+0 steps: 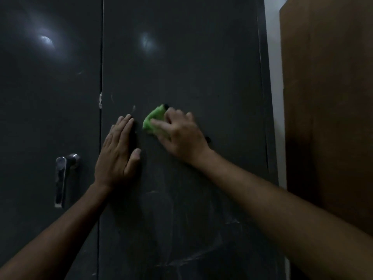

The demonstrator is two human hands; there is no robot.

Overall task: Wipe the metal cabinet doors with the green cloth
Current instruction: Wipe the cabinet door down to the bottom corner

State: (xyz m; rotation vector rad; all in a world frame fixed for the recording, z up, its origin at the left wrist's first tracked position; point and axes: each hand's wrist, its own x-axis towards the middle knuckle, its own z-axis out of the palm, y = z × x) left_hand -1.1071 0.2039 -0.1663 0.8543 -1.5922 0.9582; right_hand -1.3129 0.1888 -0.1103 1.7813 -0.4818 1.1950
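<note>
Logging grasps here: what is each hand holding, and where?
Right hand grips the bunched cloth from its right side, against the door. Left hand lies flat, holding nothing.

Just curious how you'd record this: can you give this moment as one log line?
step: wiping right cabinet door | right hand: grips green cloth on door | left hand: flat on same door | door handle: untouched

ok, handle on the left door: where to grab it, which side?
Grip the handle on its long lever, which hangs down from the round hub at the top. Come straight at the door front and wrap the fingers round the lever's mid-length; it looks to stand proud of the left door there.
</note>
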